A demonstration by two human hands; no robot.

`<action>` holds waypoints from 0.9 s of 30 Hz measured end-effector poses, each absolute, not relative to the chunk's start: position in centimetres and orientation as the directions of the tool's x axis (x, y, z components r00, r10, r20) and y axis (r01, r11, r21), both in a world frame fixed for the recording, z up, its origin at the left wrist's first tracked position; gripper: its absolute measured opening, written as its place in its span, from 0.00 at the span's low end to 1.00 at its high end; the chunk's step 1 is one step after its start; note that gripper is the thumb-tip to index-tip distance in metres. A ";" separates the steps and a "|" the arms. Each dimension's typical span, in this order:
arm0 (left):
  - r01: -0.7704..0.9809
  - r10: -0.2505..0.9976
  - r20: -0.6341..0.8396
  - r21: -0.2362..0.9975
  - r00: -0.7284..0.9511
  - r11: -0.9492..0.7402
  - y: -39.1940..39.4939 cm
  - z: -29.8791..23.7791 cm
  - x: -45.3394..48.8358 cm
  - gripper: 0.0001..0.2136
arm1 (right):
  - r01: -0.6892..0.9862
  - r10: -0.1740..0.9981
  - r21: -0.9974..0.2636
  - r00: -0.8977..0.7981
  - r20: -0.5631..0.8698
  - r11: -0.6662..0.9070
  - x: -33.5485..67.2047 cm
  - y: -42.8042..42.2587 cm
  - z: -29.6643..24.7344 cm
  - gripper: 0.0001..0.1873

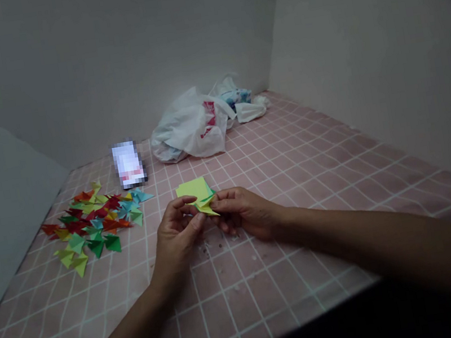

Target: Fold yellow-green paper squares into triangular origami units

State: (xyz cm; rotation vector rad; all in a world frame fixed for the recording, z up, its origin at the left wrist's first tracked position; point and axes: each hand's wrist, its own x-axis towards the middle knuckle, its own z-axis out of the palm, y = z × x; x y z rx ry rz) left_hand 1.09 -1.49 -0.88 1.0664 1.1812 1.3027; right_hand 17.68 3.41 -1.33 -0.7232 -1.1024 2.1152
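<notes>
Between my two hands is a small yellow-green folded paper piece [207, 207] with pointed ends. My left hand [179, 228] pinches its left side between thumb and fingers. From the right, my right hand [245, 211] grips the other side, its thumb and forefinger pressed on the paper. Just behind the folded piece lies a stack of square paper sheets [192, 188], yellow on top with a green edge showing at the right. Parts of the folded piece are hidden by my fingers.
On the left lies a pile of colourful folded paper pieces [95, 224]. A lit phone [129, 164] stands behind it. Crumpled white plastic bags [193, 125] rest against the back wall. Pink checked cloth [294, 169] covers the table, with walls on the left, back and right.
</notes>
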 end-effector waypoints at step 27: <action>0.192 0.972 0.233 0.953 0.024 -0.233 -1.4 -0.4 0.1 0.03 | -0.187 0.763 -0.950 -0.642 -0.075 -0.250 17.8 3.1 -1.3 0.11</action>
